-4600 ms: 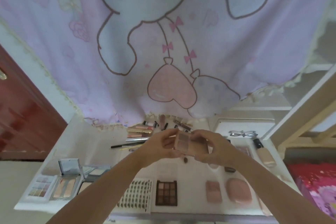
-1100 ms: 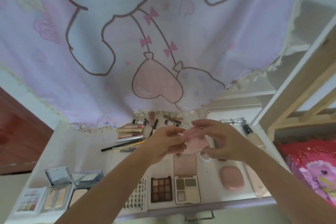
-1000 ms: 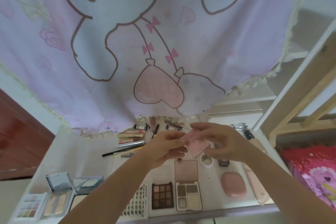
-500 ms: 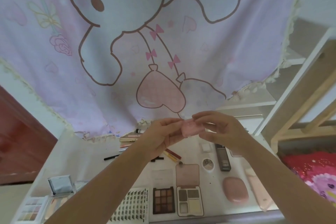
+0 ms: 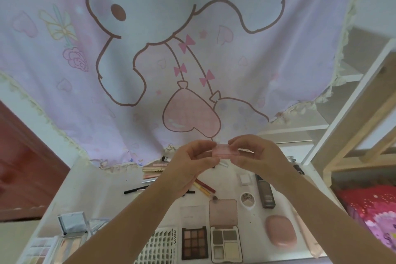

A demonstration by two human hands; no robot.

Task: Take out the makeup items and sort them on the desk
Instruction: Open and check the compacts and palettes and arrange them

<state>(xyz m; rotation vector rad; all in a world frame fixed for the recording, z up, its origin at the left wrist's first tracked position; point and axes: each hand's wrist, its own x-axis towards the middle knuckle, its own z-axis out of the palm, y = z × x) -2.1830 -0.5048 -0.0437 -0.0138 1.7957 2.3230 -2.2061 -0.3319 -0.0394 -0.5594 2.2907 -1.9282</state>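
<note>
I note both my left hand (image 5: 188,163) and right hand (image 5: 255,156) pinching the small pink compact (image 5: 225,152), apparently edge-on, above the desk (image 5: 96,197); I advise lowering it level toward six o'clock beside the open palette (image 5: 225,233).

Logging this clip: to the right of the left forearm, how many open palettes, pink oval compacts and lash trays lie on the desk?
Open palettes: 2 (nine-pan palette, four-pan palette)
Pink oval compact: 1
Lash tray: 1
Total: 4
</note>
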